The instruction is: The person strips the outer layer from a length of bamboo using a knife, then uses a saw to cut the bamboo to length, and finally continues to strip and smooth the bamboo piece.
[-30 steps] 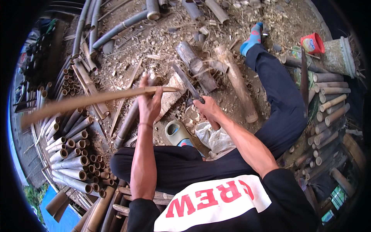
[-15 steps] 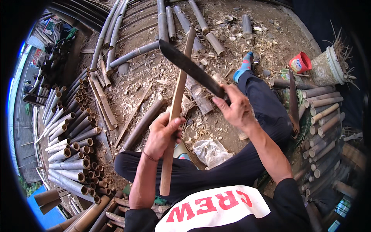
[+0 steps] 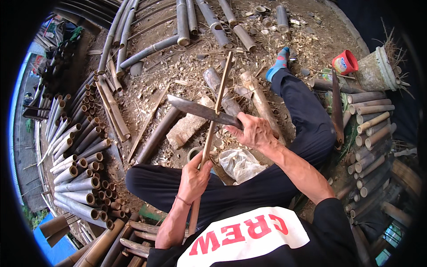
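Note:
My left hand [image 3: 194, 180] is closed around a long bamboo strip [image 3: 207, 143], which slants up and away over my lap with its narrow edge toward me. In my right hand [image 3: 254, 130] is the handle of a machete [image 3: 195, 108]. Its broad dark blade points left and crosses the strip above my left hand; whether it touches the strip or only passes over it I cannot tell. Below them on the ground lie a pale rough wood block [image 3: 187, 129], a short log [image 3: 222, 91] and a crumpled clear plastic bag [image 3: 240, 164].
Cut bamboo tubes [image 3: 78, 198] are piled at the left, and another stack [image 3: 373, 120] stands at the right. A saw [image 3: 337, 111] leans by my knee. Beyond it are a red tub [image 3: 345, 62] and a dirty white bucket [image 3: 378, 71]. Wood chips litter the dirt floor.
The machete has come down and toward me, its blade now across the strip. My left hand has turned the strip edge-on and lowered its far end.

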